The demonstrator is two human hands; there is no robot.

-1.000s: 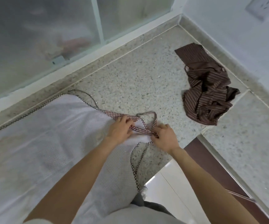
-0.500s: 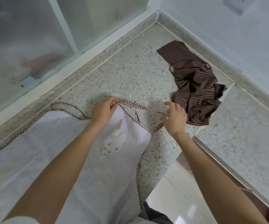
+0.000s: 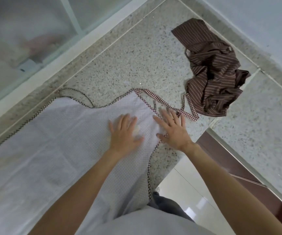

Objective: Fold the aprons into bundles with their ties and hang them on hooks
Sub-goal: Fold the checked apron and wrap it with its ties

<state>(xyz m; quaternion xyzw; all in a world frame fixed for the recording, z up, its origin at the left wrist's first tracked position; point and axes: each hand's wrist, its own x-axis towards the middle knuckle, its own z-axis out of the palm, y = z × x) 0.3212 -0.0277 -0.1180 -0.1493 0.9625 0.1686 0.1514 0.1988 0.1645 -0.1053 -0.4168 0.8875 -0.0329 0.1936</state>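
Note:
A white checked apron (image 3: pixel 55 141) lies spread flat on the speckled stone counter (image 3: pixel 128 56). Its bib points to the right, and its brown checked neck strap (image 3: pixel 162 100) lies loose on the stone past the bib. My left hand (image 3: pixel 124 133) presses flat on the bib with fingers spread. My right hand (image 3: pixel 173 128) lies flat on the bib's right edge, fingers straight, fingertips near the strap. A brown striped apron (image 3: pixel 213 77) sits crumpled at the back right, untouched.
A frosted glass window (image 3: pixel 26 31) with a white sill runs along the counter's far left. A pale wall (image 3: pixel 255 17) closes the right side. The counter's front edge drops to a brown cabinet (image 3: pixel 230 160) and a glossy floor (image 3: pixel 196 192).
Both hands let go of the neck strap, which now lies on the counter. They have moved down onto the bib and lie flat on the fabric.

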